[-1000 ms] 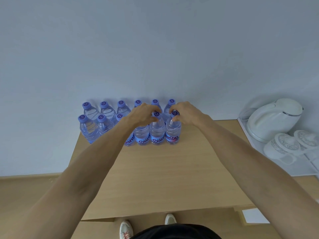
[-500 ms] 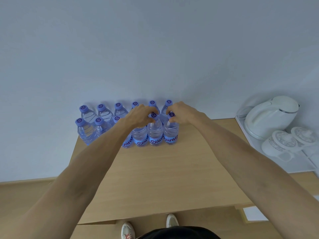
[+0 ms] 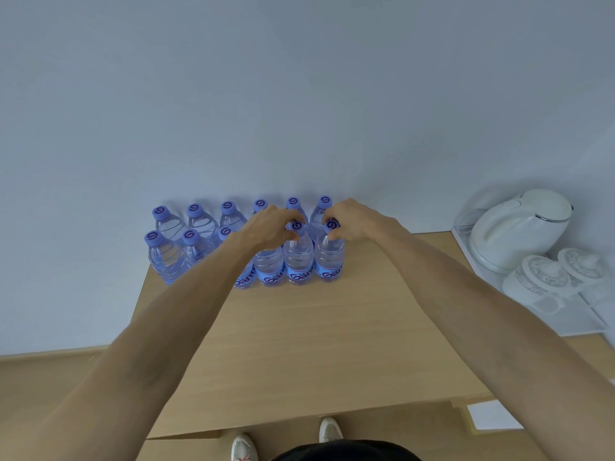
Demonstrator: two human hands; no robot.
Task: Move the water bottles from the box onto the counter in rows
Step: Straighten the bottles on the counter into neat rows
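Observation:
Clear water bottles with purple caps stand in two rows at the back of the wooden counter (image 3: 299,344), against the wall. The back row (image 3: 196,217) runs along the wall; the front row (image 3: 163,257) stands just before it. My left hand (image 3: 269,227) pinches the cap of a front-row bottle (image 3: 298,257). My right hand (image 3: 356,219) pinches the cap of the rightmost front-row bottle (image 3: 329,257). Both bottles stand upright on the counter. The box is not in view.
A white kettle (image 3: 519,227) and two white lidded jars (image 3: 539,281) sit on a white tray (image 3: 572,324) to the right of the counter. My shoes (image 3: 329,429) show on the wooden floor below the counter's front edge.
Both hands stay on the caps of the two front-row bottles. The view shifted slightly; the bottles and hands look unmoved on the counter.

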